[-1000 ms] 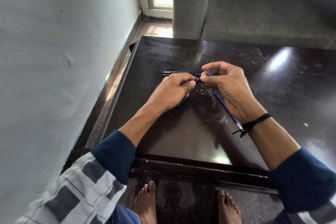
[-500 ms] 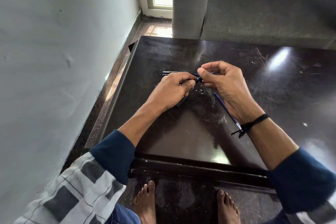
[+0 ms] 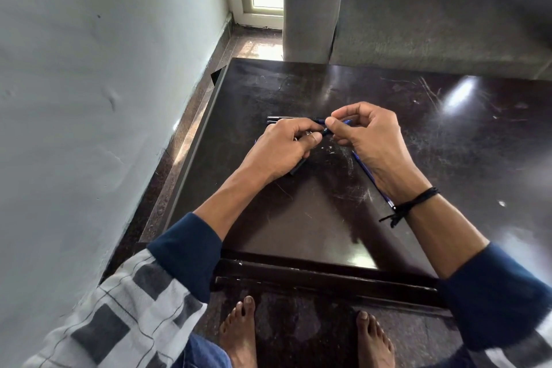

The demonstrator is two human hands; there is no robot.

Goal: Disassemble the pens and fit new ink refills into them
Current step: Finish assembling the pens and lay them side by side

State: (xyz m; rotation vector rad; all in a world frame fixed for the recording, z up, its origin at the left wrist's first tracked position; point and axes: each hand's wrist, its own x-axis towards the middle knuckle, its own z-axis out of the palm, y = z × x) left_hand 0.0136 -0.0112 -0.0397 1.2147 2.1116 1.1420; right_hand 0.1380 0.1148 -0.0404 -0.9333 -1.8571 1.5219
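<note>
A dark pen is gripped in the curled fingers of the left hand above a scratched dark table. Its rear end is seen below the palm and its front end is pointed at the right hand. The front end is pinched between the right thumb and forefinger, with the other fingers loosely curled. A small blue piece is seen just behind those fingertips; what it belongs to cannot be told. A blue ink refill is laid flat on the table, partly hidden under the right wrist, where a black cord wristband is worn. Other pens are lined up side by side on the table beyond the left hand. A grey sofa is seen at the table's far edge.
</note>
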